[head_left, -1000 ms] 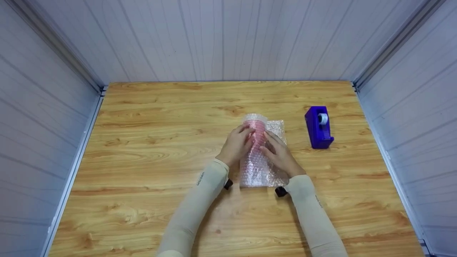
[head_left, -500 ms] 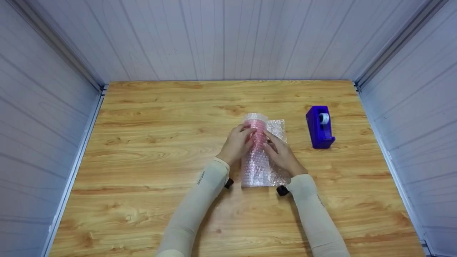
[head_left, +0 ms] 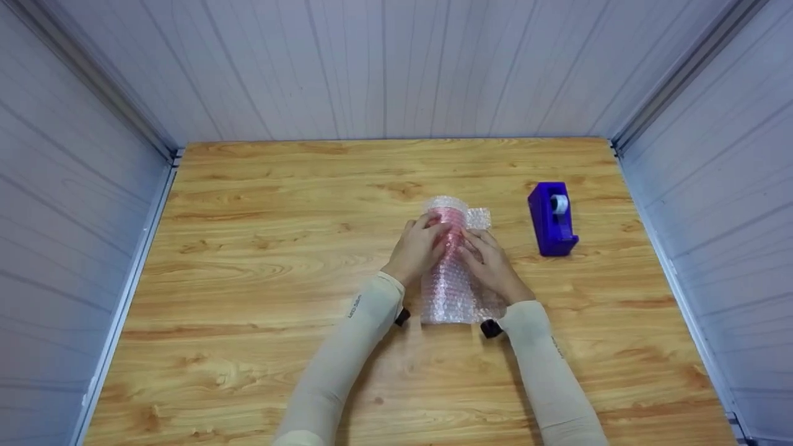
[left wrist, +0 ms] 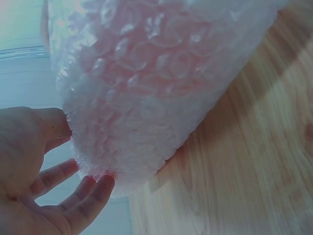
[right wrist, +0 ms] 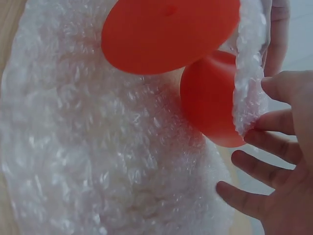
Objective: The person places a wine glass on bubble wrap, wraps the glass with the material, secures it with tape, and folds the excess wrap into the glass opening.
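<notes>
A roll of clear bubble wrap (head_left: 447,291) with a red object inside lies on the wooden surface. My left hand (head_left: 414,251) curves over its left side; in the left wrist view the thumb and fingertips of that hand (left wrist: 46,186) touch the wrap (left wrist: 142,117). From the right, my right hand (head_left: 492,266) holds the wrap's edge. The right wrist view shows its thumb and index finger (right wrist: 283,142) pinching that edge (right wrist: 249,93), other fingers spread. Two rounded red parts (right wrist: 168,36) show between the layers there.
A purple tape dispenser (head_left: 553,220) with a roll of tape stands to the right of the wrap. Pale panel walls (head_left: 384,68) rise behind and on both sides of the wooden table (head_left: 248,248). A small black device sits at each wrist.
The roll and my left hand have shifted slightly right. Less of the flat wrap shows to the right of the roll, and my right hand stays at its edge.
</notes>
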`<act>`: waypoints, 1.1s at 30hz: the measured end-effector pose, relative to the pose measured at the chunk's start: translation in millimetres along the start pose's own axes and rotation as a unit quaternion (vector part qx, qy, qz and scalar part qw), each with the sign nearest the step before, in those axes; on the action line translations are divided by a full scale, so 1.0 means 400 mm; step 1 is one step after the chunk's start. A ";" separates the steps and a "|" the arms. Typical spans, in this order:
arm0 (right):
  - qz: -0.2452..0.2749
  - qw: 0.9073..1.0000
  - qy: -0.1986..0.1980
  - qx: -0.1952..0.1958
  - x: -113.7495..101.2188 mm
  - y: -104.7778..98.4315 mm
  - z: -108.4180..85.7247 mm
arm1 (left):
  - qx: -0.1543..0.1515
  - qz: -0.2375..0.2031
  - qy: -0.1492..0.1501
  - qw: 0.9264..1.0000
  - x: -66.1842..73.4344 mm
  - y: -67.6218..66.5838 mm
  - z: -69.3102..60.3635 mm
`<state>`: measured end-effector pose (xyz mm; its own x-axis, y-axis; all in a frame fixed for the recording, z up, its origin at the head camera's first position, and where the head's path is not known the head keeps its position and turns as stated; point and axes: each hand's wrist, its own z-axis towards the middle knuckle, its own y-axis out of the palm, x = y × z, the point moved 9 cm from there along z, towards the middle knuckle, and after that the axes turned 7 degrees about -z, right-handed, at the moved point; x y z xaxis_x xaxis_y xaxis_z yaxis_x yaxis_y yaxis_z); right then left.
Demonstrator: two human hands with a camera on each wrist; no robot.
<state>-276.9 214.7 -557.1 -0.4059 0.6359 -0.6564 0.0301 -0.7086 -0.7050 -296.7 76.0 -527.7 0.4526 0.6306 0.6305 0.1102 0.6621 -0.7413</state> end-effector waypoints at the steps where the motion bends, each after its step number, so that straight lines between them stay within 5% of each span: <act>1: 0.009 1.000 0.004 -0.003 0.002 0.000 -0.001 | -0.001 -0.003 0.003 1.000 0.000 0.000 0.001; 15: 0.089 0.993 0.057 -0.049 0.008 0.015 -0.008 | 0.021 -0.041 0.052 0.998 -0.002 -0.017 0.003; 33: 0.074 0.992 0.074 -0.077 0.024 0.045 -0.019 | -0.018 -0.022 0.010 1.000 -0.009 -0.003 0.006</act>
<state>-273.5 210.4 -578.2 -0.2491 0.5746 -0.7796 0.2230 -0.7493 -0.6236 -300.3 74.1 -528.6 0.4642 0.5920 0.6588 0.1627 0.6741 -0.7205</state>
